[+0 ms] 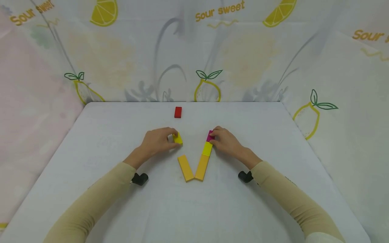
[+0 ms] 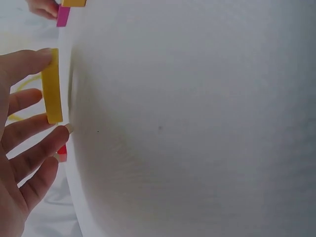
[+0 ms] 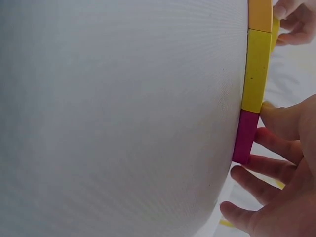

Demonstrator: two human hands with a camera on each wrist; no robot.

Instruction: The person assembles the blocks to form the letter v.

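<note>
My left hand (image 1: 158, 139) pinches a yellow block (image 1: 178, 139) between thumb and fingertips. In the left wrist view this yellow block (image 2: 51, 88) appears held just off the white surface. Two orange blocks, a left one (image 1: 185, 168) and a right one (image 1: 202, 167), meet at their near ends in a V. A second yellow block (image 1: 207, 149) continues the right arm of the V, with a magenta block (image 1: 209, 136) at its far end. My right hand (image 1: 226, 141) grips the magenta block, thumb near its seam with the yellow one and fingertips around its far end.
A red block (image 1: 178, 112) lies near the back edge of the white table (image 1: 258, 202). Behind it hangs a pale cloth (image 1: 136, 50) with lemon prints. A black device (image 1: 140, 179) sits at the left wrist, another black device (image 1: 244, 176) at the right.
</note>
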